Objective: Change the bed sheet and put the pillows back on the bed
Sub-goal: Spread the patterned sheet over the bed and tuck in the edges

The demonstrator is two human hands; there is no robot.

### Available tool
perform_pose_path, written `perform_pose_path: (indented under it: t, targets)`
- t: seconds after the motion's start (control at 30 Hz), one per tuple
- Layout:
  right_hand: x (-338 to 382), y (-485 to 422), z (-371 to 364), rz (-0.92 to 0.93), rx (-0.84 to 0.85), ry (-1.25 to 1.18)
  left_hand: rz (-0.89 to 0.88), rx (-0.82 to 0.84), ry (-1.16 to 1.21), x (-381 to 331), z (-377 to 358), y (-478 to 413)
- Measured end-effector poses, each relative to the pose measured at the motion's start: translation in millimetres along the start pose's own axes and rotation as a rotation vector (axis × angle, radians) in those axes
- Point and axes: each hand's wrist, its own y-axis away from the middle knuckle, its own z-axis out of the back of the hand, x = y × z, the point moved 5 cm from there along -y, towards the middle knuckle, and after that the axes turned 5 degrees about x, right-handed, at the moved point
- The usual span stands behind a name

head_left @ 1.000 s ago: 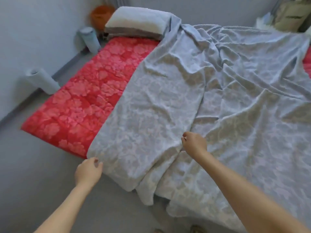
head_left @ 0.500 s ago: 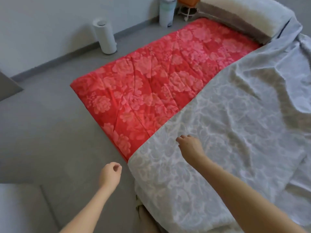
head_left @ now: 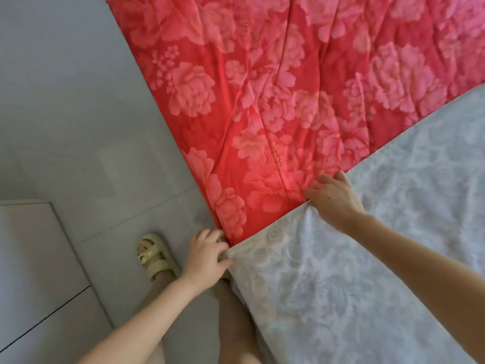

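Grey patterned bed sheet [head_left: 367, 258] lies across the right and near part of the bed, its long edge running on a slant from the near corner up to the right, while the red floral mattress cover [head_left: 262, 101] shows bare over the whole left and far part. A second ago your hands were loose above the cloth and you were looking along the bed; now your head has dropped and you have closed in on the near end of that edge. Your left hand [head_left: 207, 256] is at the sheet's corner where it hangs off the bed over the grey floor [head_left: 78, 127], fingers [head_left: 223, 262] curled shut on the fabric. Your right hand [head_left: 332, 199] is further up the same edge, fingers bent down onto the hem; it looks like a pinch, though the grip itself is hidden under the hand. Your sandal [head_left: 154, 256] stands just beside the left hand. This reads as the start of a pull: with both hands on the edge, the sheet can be drawn leftward over the exposed red. Most of the spreading is not yet done, and no pillow is in view.
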Motion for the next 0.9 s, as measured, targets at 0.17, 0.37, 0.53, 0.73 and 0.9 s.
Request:
perform_pose_path:
  t: [0.17,0.37,0.53,0.73,0.9]
  targets:
    - [-35.0,9.9,97.6,-0.306,-0.236,-0.085,-0.093,-0.154,0.469,-34.0,116.7,-2.3]
    - [-83.3,-21.6,236.1,-0.693,-0.334,-0.213,-0.322,-0.216,0.349,-81.6,308.0,-34.7]
    - [-118.1,-40.0,322.6,-0.818,-0.355,-0.166,-0.397,0.012,0.069,-113.0,381.0,-27.0]
    - [-137.0,-58.4,414.8,-0.832,-0.504,-0.092,-0.371,-0.283,0.038,-95.2,474.1,-41.4]
    - [-155.6,-125.9,486.8,-0.796,-0.646,-0.078,-0.288,-0.537,0.164,-92.2,575.8,-68.0]
